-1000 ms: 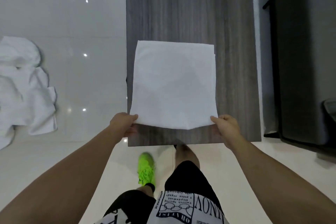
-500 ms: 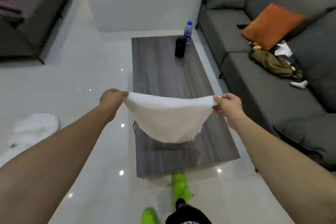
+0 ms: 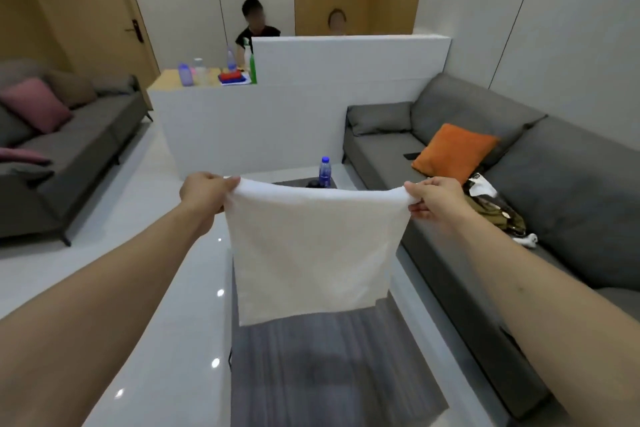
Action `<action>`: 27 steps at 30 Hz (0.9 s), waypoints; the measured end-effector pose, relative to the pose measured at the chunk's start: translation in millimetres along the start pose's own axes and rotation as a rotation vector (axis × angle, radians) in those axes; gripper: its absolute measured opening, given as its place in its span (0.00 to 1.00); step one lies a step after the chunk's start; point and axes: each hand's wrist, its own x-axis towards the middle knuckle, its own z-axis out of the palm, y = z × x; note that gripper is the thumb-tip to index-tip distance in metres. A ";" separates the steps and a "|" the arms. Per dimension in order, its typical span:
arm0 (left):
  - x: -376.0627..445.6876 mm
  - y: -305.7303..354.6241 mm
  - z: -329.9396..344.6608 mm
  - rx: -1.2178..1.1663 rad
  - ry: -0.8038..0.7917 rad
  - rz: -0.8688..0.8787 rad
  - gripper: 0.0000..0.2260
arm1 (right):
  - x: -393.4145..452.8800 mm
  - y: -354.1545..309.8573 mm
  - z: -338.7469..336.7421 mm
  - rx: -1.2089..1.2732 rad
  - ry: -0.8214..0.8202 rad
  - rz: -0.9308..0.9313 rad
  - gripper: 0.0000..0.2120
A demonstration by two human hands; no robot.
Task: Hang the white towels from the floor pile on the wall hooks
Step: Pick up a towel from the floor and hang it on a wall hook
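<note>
A folded white towel (image 3: 311, 250) hangs flat in front of me, stretched between both hands above the grey wooden coffee table (image 3: 329, 374). My left hand (image 3: 204, 192) pinches its upper left corner. My right hand (image 3: 434, 198) pinches its upper right corner. The towel's lower edge hangs free over the tabletop. No wall hooks and no floor pile are in view.
A grey sofa (image 3: 519, 191) with an orange cushion (image 3: 453, 152) runs along the right. Another grey sofa (image 3: 65, 156) with a pink cushion stands at the left. A water bottle (image 3: 324, 172) stands at the table's far end. Beyond a white partition (image 3: 294, 107), two people sit.
Both hands lifted the towel off the tabletop and raised it until it hangs upright. My view swung up from the table and floor to the room; the floor pile left the view.
</note>
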 end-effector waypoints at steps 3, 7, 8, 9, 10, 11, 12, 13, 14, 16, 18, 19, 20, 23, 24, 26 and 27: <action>0.2 19.0 23.5 -0.041 -0.046 0.035 0.17 | 7.3 -11.5 -24.8 -0.003 0.030 -0.019 0.08; -3.1 38.0 53.2 -0.059 -0.140 0.116 0.07 | 9.5 -21.3 -55.9 -0.008 0.096 -0.052 0.11; -3.5 42.5 60.4 -0.064 -0.168 0.138 0.07 | 8.0 -24.0 -63.6 -0.021 0.114 -0.062 0.11; -3.4 46.8 67.5 -0.061 -0.197 0.159 0.08 | 6.4 -26.1 -71.3 -0.034 0.132 -0.073 0.12; -2.4 50.7 73.7 -0.056 -0.228 0.182 0.09 | 4.2 -28.1 -78.7 -0.044 0.149 -0.084 0.13; -0.2 54.7 79.7 -0.051 -0.261 0.201 0.10 | 1.4 -29.8 -85.7 -0.057 0.165 -0.097 0.14; 2.8 58.1 85.7 -0.047 -0.295 0.216 0.11 | -2.9 -31.3 -92.3 -0.081 0.185 -0.115 0.16; 5.7 61.4 91.4 -0.040 -0.327 0.229 0.11 | -7.6 -32.1 -97.9 -0.118 0.210 -0.135 0.18; 8.3 64.7 96.8 -0.028 -0.354 0.247 0.12 | -14.1 -32.9 -102.6 -0.168 0.240 -0.152 0.19; 8.3 71.2 106.5 0.006 -0.415 0.285 0.12 | -30.3 -33.2 -110.2 -0.290 0.299 -0.180 0.19; 5.6 75.3 116.1 0.059 -0.470 0.332 0.13 | -50.3 -33.1 -114.3 -0.391 0.348 -0.190 0.16; 2.2 77.8 120.8 0.092 -0.492 0.358 0.13 | -59.9 -31.8 -116.4 -0.423 0.375 -0.189 0.14; -1.2 80.4 125.1 0.128 -0.510 0.389 0.12 | -70.2 -30.3 -117.8 -0.445 0.410 -0.186 0.13; -13.8 86.2 137.5 0.212 -0.565 0.506 0.10 | -105.8 -22.5 -123.1 -0.470 0.520 -0.175 0.11; -18.5 86.8 141.9 0.224 -0.592 0.537 0.09 | -119.3 -19.1 -125.9 -0.476 0.557 -0.170 0.10; -31.2 86.4 150.3 0.227 -0.631 0.596 0.08 | -149.9 -11.9 -131.6 -0.478 0.629 -0.149 0.09; -39.2 85.4 155.1 0.216 -0.655 0.619 0.09 | -165.7 -8.5 -134.5 -0.483 0.671 -0.133 0.08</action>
